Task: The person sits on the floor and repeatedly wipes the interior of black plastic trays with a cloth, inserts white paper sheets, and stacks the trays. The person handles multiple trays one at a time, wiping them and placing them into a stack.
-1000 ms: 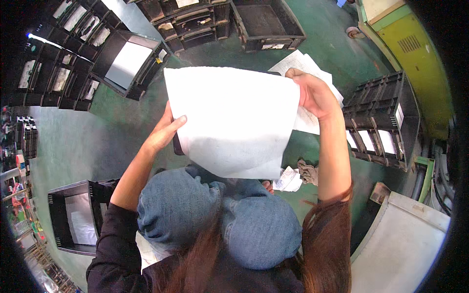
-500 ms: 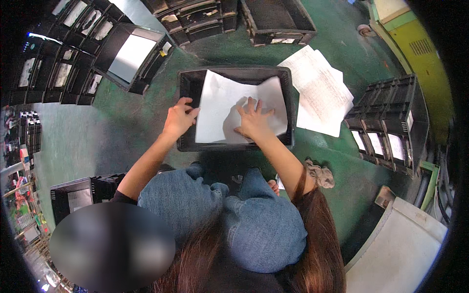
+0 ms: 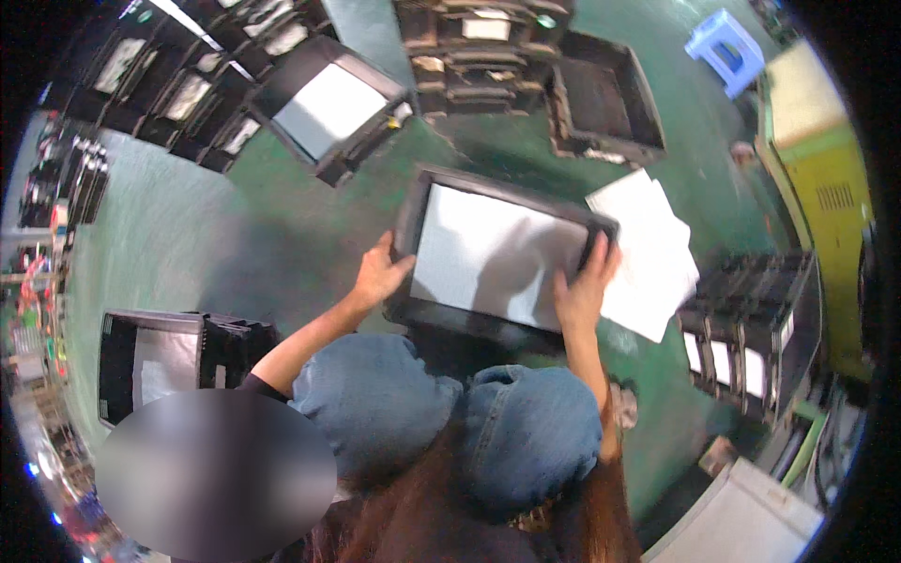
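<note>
Though held aloft one second earlier, now flat inside one black crate (image 3: 474, 317) at frame centre: one white sheet (image 3: 497, 253), apparently seated. At left end, left hand (image 3: 380, 274), fingers blurred, grip impossible to tell; over right rim, right hand (image 3: 587, 291), fingers wide from thumb. Rightward, loose papers (image 3: 648, 267), count unclear; upper right, one blue stool (image 3: 718, 36).
</note>
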Action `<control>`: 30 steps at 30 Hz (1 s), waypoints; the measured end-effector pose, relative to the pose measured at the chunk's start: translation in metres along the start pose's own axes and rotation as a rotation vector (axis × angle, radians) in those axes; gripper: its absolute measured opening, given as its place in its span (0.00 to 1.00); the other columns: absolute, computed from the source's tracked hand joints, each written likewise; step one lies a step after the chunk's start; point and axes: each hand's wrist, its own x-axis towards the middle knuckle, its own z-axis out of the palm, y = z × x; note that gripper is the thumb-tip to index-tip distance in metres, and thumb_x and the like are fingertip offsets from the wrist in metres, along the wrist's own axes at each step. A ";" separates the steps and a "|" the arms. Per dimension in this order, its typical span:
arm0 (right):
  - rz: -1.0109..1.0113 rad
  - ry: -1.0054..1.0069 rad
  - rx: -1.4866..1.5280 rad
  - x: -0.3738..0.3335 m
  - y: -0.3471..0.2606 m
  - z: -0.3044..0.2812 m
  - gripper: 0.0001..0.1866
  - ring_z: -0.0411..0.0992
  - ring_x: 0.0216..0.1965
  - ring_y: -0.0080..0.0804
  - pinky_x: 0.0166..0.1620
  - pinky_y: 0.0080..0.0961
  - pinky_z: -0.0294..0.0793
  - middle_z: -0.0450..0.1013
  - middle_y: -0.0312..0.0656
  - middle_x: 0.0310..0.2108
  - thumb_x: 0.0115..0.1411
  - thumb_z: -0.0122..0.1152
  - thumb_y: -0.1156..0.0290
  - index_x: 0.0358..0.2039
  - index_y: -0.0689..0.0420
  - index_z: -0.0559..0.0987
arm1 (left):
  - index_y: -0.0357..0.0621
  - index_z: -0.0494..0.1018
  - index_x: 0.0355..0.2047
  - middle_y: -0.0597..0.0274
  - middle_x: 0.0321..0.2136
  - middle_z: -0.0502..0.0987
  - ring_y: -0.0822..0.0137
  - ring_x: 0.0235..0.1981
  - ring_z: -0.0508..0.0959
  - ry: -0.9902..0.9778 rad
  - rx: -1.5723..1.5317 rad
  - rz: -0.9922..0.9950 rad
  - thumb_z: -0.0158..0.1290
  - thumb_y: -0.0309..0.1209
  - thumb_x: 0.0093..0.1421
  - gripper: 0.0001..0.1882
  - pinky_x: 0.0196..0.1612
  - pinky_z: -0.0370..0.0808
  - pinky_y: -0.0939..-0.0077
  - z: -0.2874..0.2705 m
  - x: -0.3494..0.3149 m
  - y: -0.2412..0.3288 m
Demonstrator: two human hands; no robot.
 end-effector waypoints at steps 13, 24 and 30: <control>0.524 -0.754 0.819 0.092 -0.122 0.015 0.32 0.73 0.37 0.32 0.30 0.28 0.75 0.69 0.42 0.43 0.52 0.61 0.68 0.55 0.63 0.61 | 0.42 0.59 0.60 0.45 0.51 0.70 0.56 0.53 0.71 0.271 -0.080 0.287 0.55 0.37 0.53 0.34 0.56 0.65 0.69 -0.235 0.085 -0.010; 0.852 -0.746 1.118 0.112 -0.271 0.146 0.25 0.69 0.47 0.56 0.46 0.57 0.73 0.67 0.57 0.45 0.57 0.61 0.65 0.47 0.69 0.66 | 0.42 0.69 0.51 0.57 0.46 0.75 0.65 0.46 0.74 0.706 -0.534 0.002 0.49 0.35 0.61 0.19 0.50 0.68 0.74 -0.267 0.086 -0.061; 0.822 -0.790 1.077 0.148 -0.304 0.186 0.27 0.68 0.48 0.59 0.47 0.60 0.71 0.64 0.62 0.48 0.56 0.62 0.63 0.49 0.68 0.65 | 0.44 0.70 0.48 0.64 0.40 0.75 0.68 0.41 0.74 0.561 -0.718 -0.200 0.47 0.35 0.61 0.16 0.43 0.72 0.69 -0.232 0.067 -0.108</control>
